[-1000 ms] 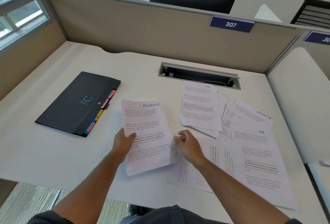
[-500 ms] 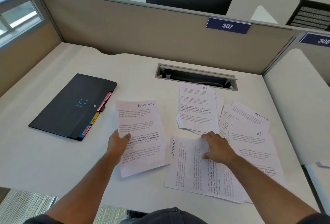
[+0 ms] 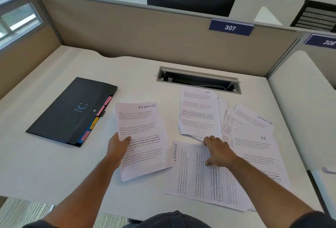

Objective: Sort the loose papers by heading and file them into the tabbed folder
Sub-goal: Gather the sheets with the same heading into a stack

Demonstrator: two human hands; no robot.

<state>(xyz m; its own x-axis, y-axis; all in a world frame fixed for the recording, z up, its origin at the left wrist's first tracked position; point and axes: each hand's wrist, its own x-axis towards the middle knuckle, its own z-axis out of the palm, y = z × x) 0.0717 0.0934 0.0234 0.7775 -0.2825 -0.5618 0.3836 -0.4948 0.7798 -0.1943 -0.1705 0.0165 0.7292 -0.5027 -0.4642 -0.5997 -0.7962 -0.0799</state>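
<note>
Your left hand (image 3: 116, 147) grips the white sheet headed FINANCE (image 3: 141, 137), thumb on top. Your right hand (image 3: 217, 152) rests with loosely bent fingers on a sideways FINANCE sheet (image 3: 190, 171) on the white counter (image 3: 45, 164). The black tabbed folder (image 3: 72, 109) lies closed, far left.

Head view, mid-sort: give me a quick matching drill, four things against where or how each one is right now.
Things:
1. black folder
2. upright FINANCE sheet
3. sideways FINANCE sheet
4. SPORTS sheet

States:
A. under the right hand, flat on the desk
B. closed, far left, coloured tabs showing
C. gripped by the left hand
D. far right of the pile, partly covered by an HR sheet

Pairs: 1-B, 2-C, 3-A, 4-D
</note>
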